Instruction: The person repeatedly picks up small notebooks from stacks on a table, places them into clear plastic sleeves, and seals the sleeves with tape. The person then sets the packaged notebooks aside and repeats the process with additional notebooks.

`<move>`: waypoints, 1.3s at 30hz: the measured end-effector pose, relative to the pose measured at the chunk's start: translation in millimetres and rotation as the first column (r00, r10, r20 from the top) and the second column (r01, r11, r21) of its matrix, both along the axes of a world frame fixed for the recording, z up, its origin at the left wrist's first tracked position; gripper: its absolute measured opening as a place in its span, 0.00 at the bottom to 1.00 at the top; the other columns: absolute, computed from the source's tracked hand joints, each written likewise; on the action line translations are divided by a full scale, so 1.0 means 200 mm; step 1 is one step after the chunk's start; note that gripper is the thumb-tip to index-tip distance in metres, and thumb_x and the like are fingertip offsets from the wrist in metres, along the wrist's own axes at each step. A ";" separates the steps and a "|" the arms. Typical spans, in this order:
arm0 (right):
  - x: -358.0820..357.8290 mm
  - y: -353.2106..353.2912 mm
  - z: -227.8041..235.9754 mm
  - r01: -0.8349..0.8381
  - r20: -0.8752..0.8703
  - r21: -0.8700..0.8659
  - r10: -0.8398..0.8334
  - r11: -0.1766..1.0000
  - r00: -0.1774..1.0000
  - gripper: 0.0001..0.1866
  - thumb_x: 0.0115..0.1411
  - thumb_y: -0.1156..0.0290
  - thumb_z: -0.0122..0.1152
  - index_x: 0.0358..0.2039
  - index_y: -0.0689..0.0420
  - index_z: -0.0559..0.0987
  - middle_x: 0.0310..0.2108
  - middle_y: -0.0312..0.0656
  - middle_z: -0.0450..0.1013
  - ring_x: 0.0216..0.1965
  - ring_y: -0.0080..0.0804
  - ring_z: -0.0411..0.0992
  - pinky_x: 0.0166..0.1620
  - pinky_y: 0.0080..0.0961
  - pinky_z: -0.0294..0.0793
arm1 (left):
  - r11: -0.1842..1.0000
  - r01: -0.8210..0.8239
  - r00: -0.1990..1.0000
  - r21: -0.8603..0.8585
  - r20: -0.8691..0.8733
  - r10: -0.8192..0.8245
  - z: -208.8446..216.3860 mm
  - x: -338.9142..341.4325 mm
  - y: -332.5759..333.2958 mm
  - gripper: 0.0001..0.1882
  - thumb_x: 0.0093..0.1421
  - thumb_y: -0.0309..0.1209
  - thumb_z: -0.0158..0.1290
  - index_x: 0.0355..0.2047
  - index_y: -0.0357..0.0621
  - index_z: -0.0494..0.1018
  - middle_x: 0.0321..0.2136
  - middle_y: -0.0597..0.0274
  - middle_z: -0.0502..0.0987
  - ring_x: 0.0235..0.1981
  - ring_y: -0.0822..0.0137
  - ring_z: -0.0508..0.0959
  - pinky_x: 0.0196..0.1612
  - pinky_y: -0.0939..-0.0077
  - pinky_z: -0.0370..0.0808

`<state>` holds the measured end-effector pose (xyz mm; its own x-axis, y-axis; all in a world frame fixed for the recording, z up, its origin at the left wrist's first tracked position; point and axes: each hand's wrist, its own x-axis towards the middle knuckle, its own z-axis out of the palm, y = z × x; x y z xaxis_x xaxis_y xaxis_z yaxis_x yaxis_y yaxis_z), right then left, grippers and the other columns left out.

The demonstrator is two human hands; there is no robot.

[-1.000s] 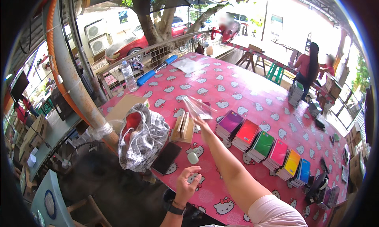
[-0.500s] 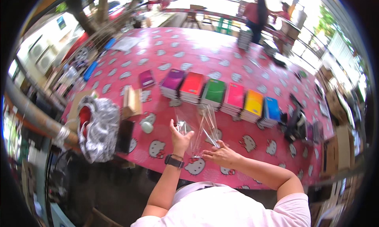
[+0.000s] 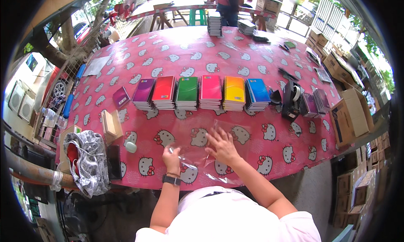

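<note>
My left hand [image 3: 171, 161] is closed on the left edge of a clear plastic bag [image 3: 194, 157] near the table's front edge. Fingers spread, my right hand [image 3: 223, 146] rests on the clear plastic to the right. The plastic lies roughly flat, glinting along its near edge; where one layer ends and another begins is hard to see. Beyond both hands runs a row of spiral notebook stacks: purple [image 3: 144, 89], red [image 3: 164, 88], green [image 3: 187, 89], pink [image 3: 211, 88], yellow [image 3: 234, 90] and blue [image 3: 257, 90].
At left are a single purple notebook [image 3: 121, 97], a wooden holder [image 3: 111, 126], a pale green case [image 3: 131, 147] and a patterned cloth bag [image 3: 87, 162]. A black tape dispenser [image 3: 291, 101] and more notebooks [image 3: 314, 103] stand at right. A person [image 3: 227, 6] is beyond the table.
The plastic, raised and crumpled between my hands before, now lies flatter on the table. My right hand has moved up onto it with fingers spread; my left hand has closed. The view has shifted.
</note>
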<state>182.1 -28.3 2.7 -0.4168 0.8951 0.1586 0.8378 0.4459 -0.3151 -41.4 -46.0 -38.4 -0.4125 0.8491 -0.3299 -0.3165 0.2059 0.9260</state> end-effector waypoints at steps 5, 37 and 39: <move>0.08 0.12 -0.15 -0.195 0.207 -0.108 0.214 0.975 0.955 0.35 0.57 0.46 0.49 0.63 0.41 0.55 0.66 0.40 0.44 0.67 0.47 0.40 0.63 0.55 0.37 | 0.928 -0.194 0.721 0.317 -0.596 0.355 0.11 -0.16 -0.11 0.24 0.48 0.16 0.47 0.48 0.38 0.65 0.38 0.57 0.73 0.41 0.64 0.73 0.45 0.70 0.72; -0.29 -0.05 0.01 -0.097 0.198 -0.209 0.139 0.973 0.970 0.48 0.34 0.43 0.70 0.55 0.50 0.65 0.62 0.50 0.48 0.64 0.52 0.40 0.59 0.59 0.40 | 0.820 0.570 0.772 0.055 0.305 -0.558 0.25 0.19 0.34 0.14 0.60 0.30 0.49 0.46 0.41 0.69 0.33 0.63 0.74 0.31 0.74 0.75 0.33 0.77 0.75; -0.26 -0.10 -0.02 -0.122 0.099 0.032 0.119 0.992 0.988 0.34 0.36 0.51 0.71 0.44 0.53 0.74 0.55 0.45 0.60 0.58 0.46 0.52 0.56 0.51 0.48 | 0.860 0.504 0.814 -0.081 0.379 -0.441 0.13 0.12 0.26 0.16 0.60 0.30 0.49 0.47 0.38 0.67 0.35 0.61 0.75 0.31 0.71 0.76 0.34 0.76 0.76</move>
